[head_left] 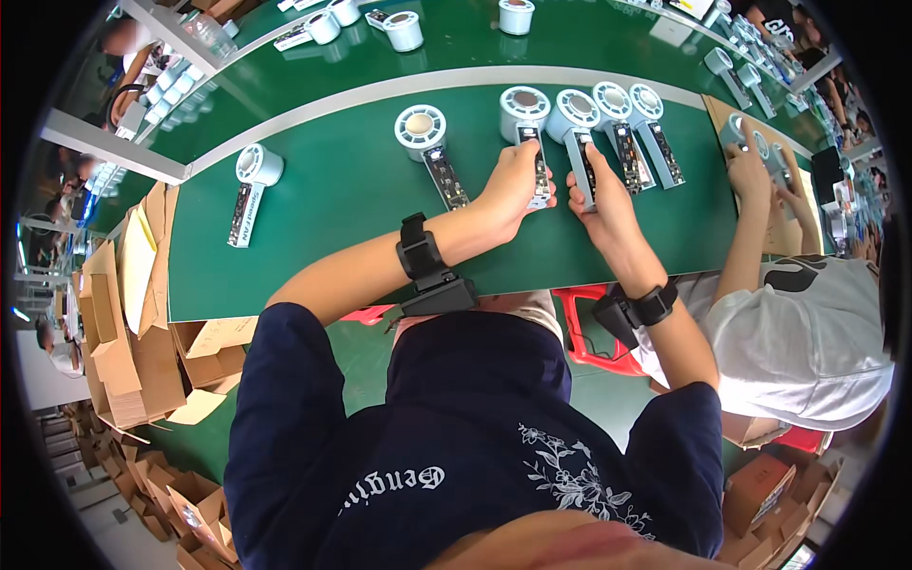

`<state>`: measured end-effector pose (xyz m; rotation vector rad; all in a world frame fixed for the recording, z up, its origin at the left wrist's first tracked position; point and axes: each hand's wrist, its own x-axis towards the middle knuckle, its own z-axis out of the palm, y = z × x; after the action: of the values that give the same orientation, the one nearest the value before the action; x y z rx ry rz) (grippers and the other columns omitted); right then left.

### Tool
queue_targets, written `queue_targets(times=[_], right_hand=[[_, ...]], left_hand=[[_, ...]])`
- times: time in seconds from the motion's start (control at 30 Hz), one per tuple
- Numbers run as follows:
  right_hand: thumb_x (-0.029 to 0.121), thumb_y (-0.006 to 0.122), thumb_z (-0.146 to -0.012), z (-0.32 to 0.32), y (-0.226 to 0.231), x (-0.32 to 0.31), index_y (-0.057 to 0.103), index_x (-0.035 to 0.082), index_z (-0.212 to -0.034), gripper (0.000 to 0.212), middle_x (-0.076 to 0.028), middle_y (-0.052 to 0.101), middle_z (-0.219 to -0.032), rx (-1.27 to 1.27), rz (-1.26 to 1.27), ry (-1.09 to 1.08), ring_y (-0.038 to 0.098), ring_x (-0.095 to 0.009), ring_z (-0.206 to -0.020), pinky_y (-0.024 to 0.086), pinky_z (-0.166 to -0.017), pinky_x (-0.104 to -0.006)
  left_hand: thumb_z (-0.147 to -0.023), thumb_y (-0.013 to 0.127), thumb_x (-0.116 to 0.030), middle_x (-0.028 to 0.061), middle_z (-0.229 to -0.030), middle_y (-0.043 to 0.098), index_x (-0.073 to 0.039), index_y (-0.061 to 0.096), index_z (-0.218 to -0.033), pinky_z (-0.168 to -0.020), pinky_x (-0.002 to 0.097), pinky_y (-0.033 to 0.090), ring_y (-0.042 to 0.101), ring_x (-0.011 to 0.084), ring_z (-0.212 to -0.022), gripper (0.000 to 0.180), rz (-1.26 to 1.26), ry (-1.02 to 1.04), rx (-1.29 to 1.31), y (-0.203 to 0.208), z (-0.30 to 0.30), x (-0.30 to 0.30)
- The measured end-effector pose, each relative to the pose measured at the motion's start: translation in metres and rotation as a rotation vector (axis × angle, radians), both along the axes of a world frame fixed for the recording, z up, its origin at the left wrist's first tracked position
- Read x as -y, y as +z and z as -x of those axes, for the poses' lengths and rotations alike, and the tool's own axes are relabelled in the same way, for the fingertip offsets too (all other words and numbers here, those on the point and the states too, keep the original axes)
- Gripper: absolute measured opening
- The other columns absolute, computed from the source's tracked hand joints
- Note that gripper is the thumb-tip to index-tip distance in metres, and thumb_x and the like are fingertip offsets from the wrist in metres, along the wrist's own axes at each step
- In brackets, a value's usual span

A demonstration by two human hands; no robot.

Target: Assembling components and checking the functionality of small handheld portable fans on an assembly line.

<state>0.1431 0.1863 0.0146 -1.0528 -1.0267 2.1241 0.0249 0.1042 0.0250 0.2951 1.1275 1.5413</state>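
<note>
Pale-blue plastic handheld fan (525,116) with a round vented head sits in the left hand (511,186), fingers closed around its handle; the right hand (608,207) likewise grips a matching pale-blue fan (576,116) just beside it, over the smooth green tabletop (332,228). Beyond them, a pale grey strip (446,79) curves across.

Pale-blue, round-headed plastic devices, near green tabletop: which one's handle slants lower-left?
The leftmost pale-blue device, set apart; the others' handles, including those gripped by the left hand and right hand, slant lower-right.
</note>
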Motion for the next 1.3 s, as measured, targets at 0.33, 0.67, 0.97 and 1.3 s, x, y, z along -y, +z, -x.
queue_targets(times=[0.33, 0.67, 0.97, 1.3], right_hand=[[0.037, 0.049, -0.094, 0.001, -0.004, -0.005, 0.052, 0.007, -0.08, 0.033, -0.001, 0.051, -0.063, 0.128, -0.095, 0.005, 0.043, -0.01, -0.05, 0.036, -0.047, -0.0239], [0.044, 0.046, -0.094, -0.014, 0.067, -0.043, 0.055, -0.002, -0.109, 0.05, -0.008, 0.063, -0.082, 0.52, -0.491, 0.656, 0.066, -0.017, -0.07, 0.054, -0.063, -0.0267], [0.039, 0.05, -0.092, 0.156, 0.14, -0.152, 0.052, 0.005, -0.115, 0.041, -0.008, 0.059, -0.077, 0.785, -1.217, 0.96, 0.064, -0.016, -0.056, 0.051, -0.046, -0.0256], [0.016, 0.057, -0.078, 0.306, 0.042, -0.255, 0.058, 0.015, -0.112, 0.034, -0.009, 0.064, -0.104, 0.534, -2.558, 0.693, 0.062, -0.027, -0.093, 0.05, -0.076, -0.0354]], left_hand=[[-0.097, 0.04, -0.034, 0.0061, -0.085, 0.05, -0.006, 0.04, -0.103, -0.067, 0.0337, 0.05, 0.054, 0.0155, -0.073, 0.029, 0.035, 0.027, 0.009, -0.016, -0.011, -0.009], [-0.089, 0.047, -0.021, 0.0185, -0.11, 0.055, 0.004, 0.042, -0.121, -0.082, 0.0358, 0.047, 0.058, 0.0261, -0.099, 0.041, -0.098, -0.046, -0.949, 0.022, 0.023, 0.037], [-0.082, 0.064, -0.018, 0.0086, -0.111, 0.059, -0.013, 0.057, -0.11, -0.089, 0.042, 0.046, 0.057, 0.0252, -0.105, 0.03, 0.501, -0.315, -2.303, 0.092, 0.288, 0.002], [-0.063, 0.06, 0.005, 0.0038, -0.096, 0.062, -0.015, 0.064, -0.095, -0.083, 0.039, 0.045, 0.055, 0.0269, -0.103, 0.038, -0.156, -0.469, -2.325, 0.012, 0.464, -0.054]])
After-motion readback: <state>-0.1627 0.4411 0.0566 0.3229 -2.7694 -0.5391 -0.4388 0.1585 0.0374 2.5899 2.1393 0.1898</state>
